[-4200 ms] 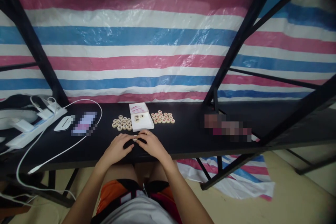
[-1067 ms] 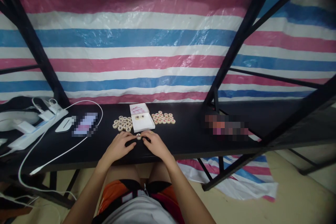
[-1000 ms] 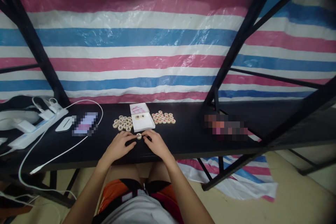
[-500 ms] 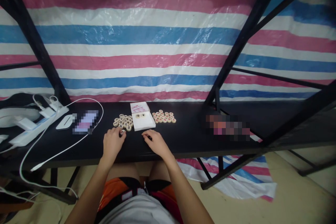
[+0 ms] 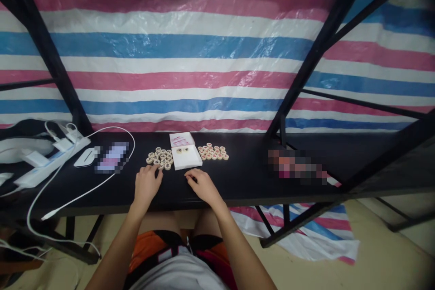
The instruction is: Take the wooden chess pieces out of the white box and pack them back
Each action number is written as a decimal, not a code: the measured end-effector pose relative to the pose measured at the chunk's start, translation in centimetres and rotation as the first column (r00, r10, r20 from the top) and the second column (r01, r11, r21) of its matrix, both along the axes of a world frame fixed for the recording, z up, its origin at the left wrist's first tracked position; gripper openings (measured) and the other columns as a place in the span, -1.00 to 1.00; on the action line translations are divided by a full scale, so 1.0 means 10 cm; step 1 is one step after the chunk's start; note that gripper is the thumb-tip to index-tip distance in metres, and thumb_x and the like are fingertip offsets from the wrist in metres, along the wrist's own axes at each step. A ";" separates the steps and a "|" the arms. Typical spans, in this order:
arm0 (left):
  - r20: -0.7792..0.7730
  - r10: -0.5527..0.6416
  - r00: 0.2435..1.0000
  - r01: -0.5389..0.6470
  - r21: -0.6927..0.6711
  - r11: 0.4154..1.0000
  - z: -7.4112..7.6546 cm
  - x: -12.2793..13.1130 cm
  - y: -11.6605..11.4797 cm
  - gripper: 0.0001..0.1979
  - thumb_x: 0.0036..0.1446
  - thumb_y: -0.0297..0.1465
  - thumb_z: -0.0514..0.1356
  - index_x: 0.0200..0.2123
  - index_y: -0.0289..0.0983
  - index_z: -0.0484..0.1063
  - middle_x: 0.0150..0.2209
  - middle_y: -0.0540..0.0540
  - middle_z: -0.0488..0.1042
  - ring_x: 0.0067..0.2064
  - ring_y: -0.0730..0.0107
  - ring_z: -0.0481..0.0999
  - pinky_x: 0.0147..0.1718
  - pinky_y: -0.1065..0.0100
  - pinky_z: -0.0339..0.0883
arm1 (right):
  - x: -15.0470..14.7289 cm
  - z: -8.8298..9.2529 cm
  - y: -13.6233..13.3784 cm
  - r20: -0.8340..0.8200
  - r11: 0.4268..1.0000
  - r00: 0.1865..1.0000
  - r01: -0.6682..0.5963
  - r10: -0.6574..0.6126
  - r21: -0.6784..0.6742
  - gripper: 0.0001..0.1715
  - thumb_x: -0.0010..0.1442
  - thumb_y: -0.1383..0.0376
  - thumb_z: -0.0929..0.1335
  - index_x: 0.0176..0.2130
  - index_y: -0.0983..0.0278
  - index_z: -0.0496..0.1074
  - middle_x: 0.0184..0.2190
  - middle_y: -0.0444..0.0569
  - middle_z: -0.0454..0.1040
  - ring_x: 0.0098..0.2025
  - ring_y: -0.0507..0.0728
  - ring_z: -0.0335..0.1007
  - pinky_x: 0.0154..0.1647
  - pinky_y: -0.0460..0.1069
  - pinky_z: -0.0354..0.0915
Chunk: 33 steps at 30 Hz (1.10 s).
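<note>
My left hand [image 5: 147, 186] rests at the front of a cluster of round Chinese chess pieces with black characters [image 5: 157, 161]. Its thumb and forefinger are closed at a chess piece [image 5: 161, 167] on the cluster's near edge, partly hidden by the fingertips. A white box [image 5: 186, 161] with its lid folded back stands between two groups of pieces. Two black-character pieces [image 5: 182, 150] lie side by side at its far end. My right hand [image 5: 202, 186] lies on the tabletop just in front of the box, fingers loosely bent and apart, holding nothing. Chess pieces with red characters [image 5: 213, 152] sit right of the box.
On the left lie a blurred phone [image 5: 111, 157], a white card-like object [image 5: 84, 157], a white cable [image 5: 81, 195] and a power strip [image 5: 50, 165] with plugs. A blurred item [image 5: 295, 165] is at the right. Striped plastic sheeting [image 5: 176, 68] hangs behind the black table [image 5: 244, 181].
The piece at my left fingertips has moved slightly away from me, up against the black-character cluster. My right hand has hardly moved. The view has shifted slightly.
</note>
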<state>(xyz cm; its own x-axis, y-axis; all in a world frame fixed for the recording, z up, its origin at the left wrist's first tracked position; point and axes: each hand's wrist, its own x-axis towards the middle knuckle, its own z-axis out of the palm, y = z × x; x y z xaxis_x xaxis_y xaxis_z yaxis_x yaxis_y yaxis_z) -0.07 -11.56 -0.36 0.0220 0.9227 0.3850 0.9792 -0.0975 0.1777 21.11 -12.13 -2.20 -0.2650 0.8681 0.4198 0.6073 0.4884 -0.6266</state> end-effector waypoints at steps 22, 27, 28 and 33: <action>0.025 -0.326 0.945 0.327 -0.025 0.945 -0.03 0.03 0.01 -0.75 0.23 -0.35 0.01 -0.19 -0.27 0.46 -0.19 -0.15 0.48 -0.13 0.19 0.40 -0.11 0.22 0.27 | -0.16 0.41 0.81 0.463 0.974 0.858 0.220 -0.222 0.059 -0.64 0.18 0.37 0.24 -0.04 0.30 0.43 -0.09 0.13 0.45 -0.02 0.21 0.30 0.01 0.06 0.19; 0.027 -0.336 0.942 0.336 -0.016 0.942 -0.04 0.03 0.01 -0.75 0.23 -0.37 0.01 -0.20 -0.28 0.47 -0.21 -0.16 0.48 -0.15 0.18 0.40 -0.12 0.21 0.27 | -0.26 0.42 0.94 0.645 0.959 0.726 0.281 -0.239 0.040 -0.65 0.19 0.34 0.22 -0.07 0.36 0.45 -0.10 0.19 0.46 0.01 0.25 0.31 -0.03 0.10 0.20; 0.030 -0.335 0.942 0.336 -0.011 0.942 -0.04 0.03 0.00 -0.75 0.22 -0.37 0.01 -0.20 -0.28 0.47 -0.21 -0.16 0.48 -0.14 0.19 0.40 -0.12 0.21 0.27 | -0.28 0.42 0.94 0.650 0.957 0.717 0.284 -0.253 0.059 -0.65 0.19 0.33 0.22 -0.08 0.37 0.45 -0.09 0.20 0.45 0.02 0.26 0.30 -0.02 0.10 0.20; 0.034 -0.341 0.939 0.341 0.007 0.940 -0.03 0.03 -0.01 -0.78 0.22 -0.39 0.03 -0.22 -0.27 0.47 -0.23 -0.14 0.47 -0.16 0.21 0.40 -0.13 0.23 0.28 | -0.32 0.38 0.98 0.632 0.946 0.716 0.310 -0.298 0.095 -0.64 0.18 0.33 0.23 -0.07 0.37 0.43 -0.06 0.21 0.43 0.02 0.27 0.30 -0.04 0.10 0.23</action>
<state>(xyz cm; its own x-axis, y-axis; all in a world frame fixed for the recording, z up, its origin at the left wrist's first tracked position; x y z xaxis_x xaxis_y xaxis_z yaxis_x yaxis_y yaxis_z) 0.20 -11.62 -0.67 0.3218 0.8620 0.3916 0.8806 -0.4244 0.2107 17.94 -2.32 1.65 -0.1837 0.9537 0.2380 0.9782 0.2013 -0.0517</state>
